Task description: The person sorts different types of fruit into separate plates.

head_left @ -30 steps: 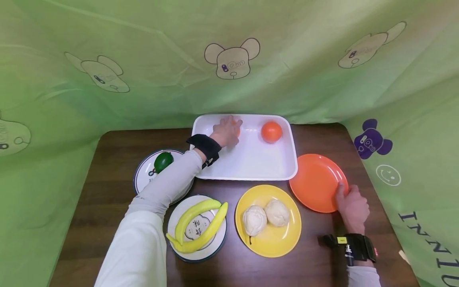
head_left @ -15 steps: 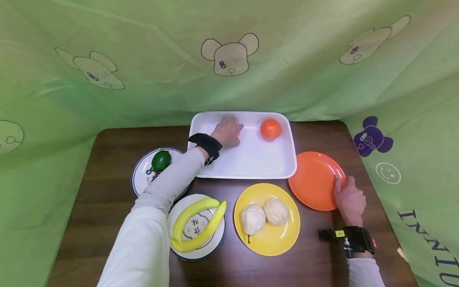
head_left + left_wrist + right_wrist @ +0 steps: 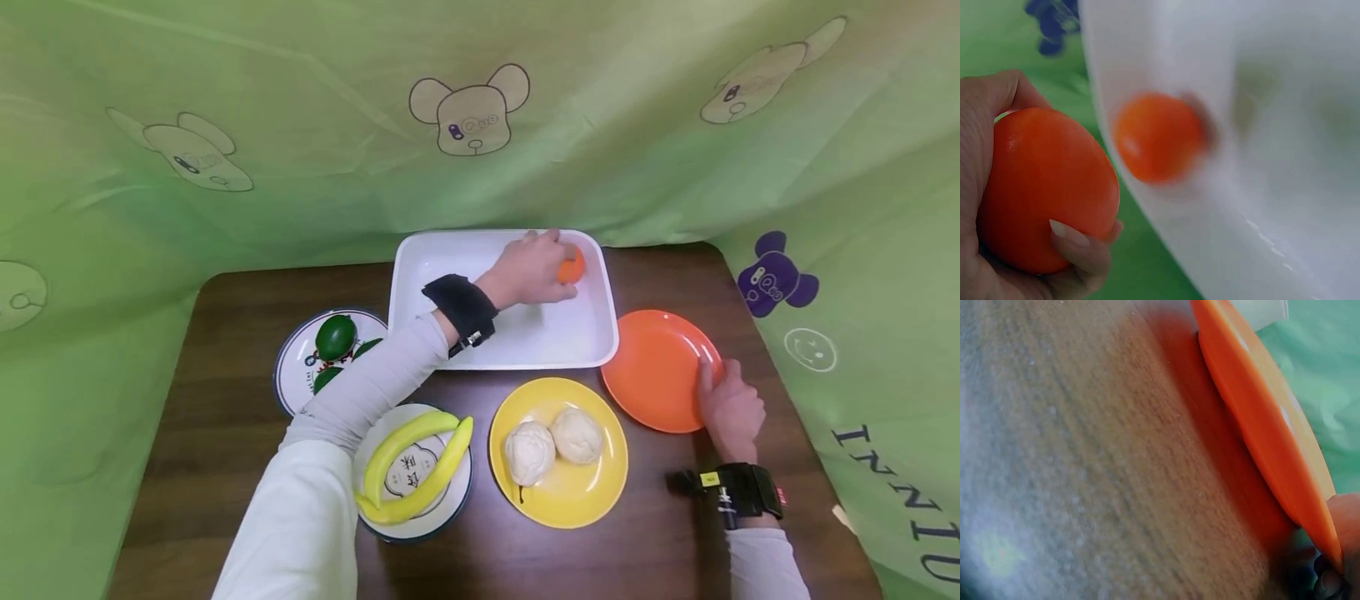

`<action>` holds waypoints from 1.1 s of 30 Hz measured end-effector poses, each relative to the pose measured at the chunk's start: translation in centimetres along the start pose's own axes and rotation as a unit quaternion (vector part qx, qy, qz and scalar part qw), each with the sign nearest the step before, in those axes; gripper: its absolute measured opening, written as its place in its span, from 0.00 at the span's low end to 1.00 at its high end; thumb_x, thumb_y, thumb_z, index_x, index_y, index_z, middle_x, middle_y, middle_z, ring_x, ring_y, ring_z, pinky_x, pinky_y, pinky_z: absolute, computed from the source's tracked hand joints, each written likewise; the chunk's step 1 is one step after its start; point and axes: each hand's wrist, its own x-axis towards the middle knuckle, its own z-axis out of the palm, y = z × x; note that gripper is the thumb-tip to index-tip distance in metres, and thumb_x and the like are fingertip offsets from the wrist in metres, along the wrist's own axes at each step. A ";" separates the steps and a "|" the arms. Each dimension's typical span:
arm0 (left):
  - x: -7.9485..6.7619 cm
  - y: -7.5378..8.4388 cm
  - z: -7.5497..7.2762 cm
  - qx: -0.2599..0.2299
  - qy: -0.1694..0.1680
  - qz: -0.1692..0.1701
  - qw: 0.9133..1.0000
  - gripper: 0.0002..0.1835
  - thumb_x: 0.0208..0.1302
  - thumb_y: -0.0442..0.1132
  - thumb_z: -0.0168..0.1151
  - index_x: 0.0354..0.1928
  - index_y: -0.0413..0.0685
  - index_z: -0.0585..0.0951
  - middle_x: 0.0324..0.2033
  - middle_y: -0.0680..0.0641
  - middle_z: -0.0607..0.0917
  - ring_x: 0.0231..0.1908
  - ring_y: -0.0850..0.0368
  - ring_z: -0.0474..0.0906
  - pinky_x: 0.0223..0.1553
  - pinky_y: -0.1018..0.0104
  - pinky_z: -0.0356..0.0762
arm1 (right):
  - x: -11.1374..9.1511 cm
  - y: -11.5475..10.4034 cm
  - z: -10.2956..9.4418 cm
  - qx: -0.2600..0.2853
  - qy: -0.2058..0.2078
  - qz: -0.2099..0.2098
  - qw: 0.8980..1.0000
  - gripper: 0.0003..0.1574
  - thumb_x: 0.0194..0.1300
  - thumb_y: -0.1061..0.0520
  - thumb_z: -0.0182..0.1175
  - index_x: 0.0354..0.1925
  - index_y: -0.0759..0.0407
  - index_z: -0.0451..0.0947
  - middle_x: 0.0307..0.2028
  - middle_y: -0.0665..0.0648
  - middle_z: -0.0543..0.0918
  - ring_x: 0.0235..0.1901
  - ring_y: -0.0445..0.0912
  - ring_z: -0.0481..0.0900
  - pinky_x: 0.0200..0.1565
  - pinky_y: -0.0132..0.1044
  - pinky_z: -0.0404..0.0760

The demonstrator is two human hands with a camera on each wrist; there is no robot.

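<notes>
My left hand (image 3: 531,268) is over the right part of the white tray (image 3: 420,329). In the left wrist view its fingers curl round a smooth orange (image 3: 1047,187). A second orange (image 3: 1160,137) sits by the tray wall, apart from the held one. In the head view one orange (image 3: 572,265) shows beside the fingers, partly covered by them. My right hand (image 3: 733,412) pinches the near right rim of an orange plate (image 3: 656,367), thumb on top. The right wrist view has the plate's edge (image 3: 1272,437) tilted from below, with the fingers at its lower end.
A yellow plate (image 3: 558,508) carries two white wrinkled balls (image 3: 531,452). Two bananas (image 3: 431,487) lie on a white plate (image 3: 367,454) at front left. Another white plate (image 3: 292,367) bears green fruits (image 3: 335,337), partly under my left forearm. A green curtain (image 3: 315,208) hangs behind the table.
My left hand has moved right across the tray, from the left orange to the right one. The view of the green fruits has widened. My right hand keeps its hold on the plate's rim.
</notes>
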 end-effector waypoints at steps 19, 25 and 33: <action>3.0 15.5 6.7 0.108 -0.181 0.151 0.966 0.31 0.74 0.57 0.55 0.76 0.74 0.61 0.77 0.51 0.62 0.70 0.49 0.63 0.63 0.60 0.75 | -0.1 -1.2 0.7 -0.005 0.015 -0.010 1.000 0.45 0.79 0.31 0.27 0.64 0.68 0.62 0.44 0.80 0.78 0.41 0.74 0.79 0.38 0.60 0.78; 2.2 16.2 7.7 0.173 -0.217 0.167 0.946 0.31 0.75 0.58 0.54 0.76 0.72 0.60 0.73 0.51 0.64 0.63 0.53 0.68 0.60 0.65 0.74 | -0.4 -1.3 0.3 -0.013 0.015 0.000 1.000 0.51 0.77 0.27 0.22 0.64 0.69 0.61 0.41 0.78 0.78 0.38 0.71 0.79 0.36 0.57 0.77; 1.9 15.5 6.0 0.123 -0.203 0.173 0.956 0.35 0.74 0.62 0.51 0.78 0.70 0.57 0.76 0.51 0.62 0.71 0.51 0.64 0.69 0.61 0.69 | -0.6 -1.1 0.2 -0.008 -0.002 0.006 1.000 0.49 0.78 0.29 0.24 0.65 0.70 0.61 0.41 0.76 0.78 0.36 0.68 0.79 0.36 0.55 0.78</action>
